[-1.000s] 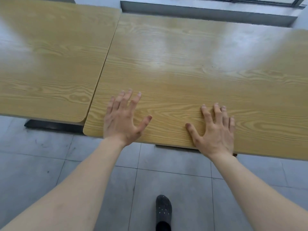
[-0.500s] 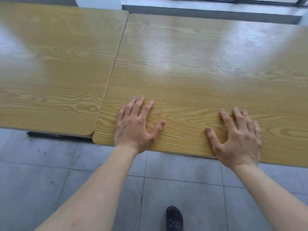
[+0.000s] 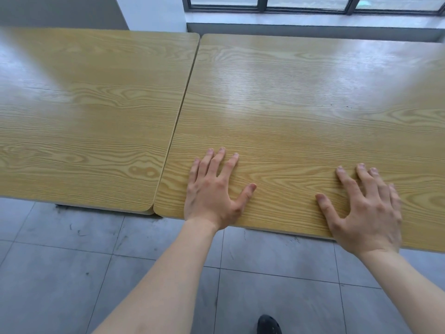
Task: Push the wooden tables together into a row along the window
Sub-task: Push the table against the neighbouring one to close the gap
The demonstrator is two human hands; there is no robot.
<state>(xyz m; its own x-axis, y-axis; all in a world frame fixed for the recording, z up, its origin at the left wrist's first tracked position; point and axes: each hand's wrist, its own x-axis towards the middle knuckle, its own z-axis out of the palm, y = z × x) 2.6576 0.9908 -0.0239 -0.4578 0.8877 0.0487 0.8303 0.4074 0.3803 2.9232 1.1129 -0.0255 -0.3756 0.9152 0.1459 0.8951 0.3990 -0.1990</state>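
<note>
Two light wooden tables stand side by side under the window. The right table (image 3: 301, 104) meets the left table (image 3: 91, 112) along a thin seam, with its near edge sitting a little closer to me than the left one's. My left hand (image 3: 213, 191) lies flat on the right table near its front left corner, fingers spread. My right hand (image 3: 363, 208) presses flat on the same top further right, at the front edge.
A dark-framed window (image 3: 313, 6) and grey sill (image 3: 313, 25) run behind the tables. A white pillar (image 3: 154, 13) stands at the back left. Grey floor tiles (image 3: 72, 273) lie in front, with my dark shoe (image 3: 268, 324) at the bottom.
The right table has slid away from me, toward the window, so its front edge is now nearly level with the left table's. Both hands stayed flat on it.
</note>
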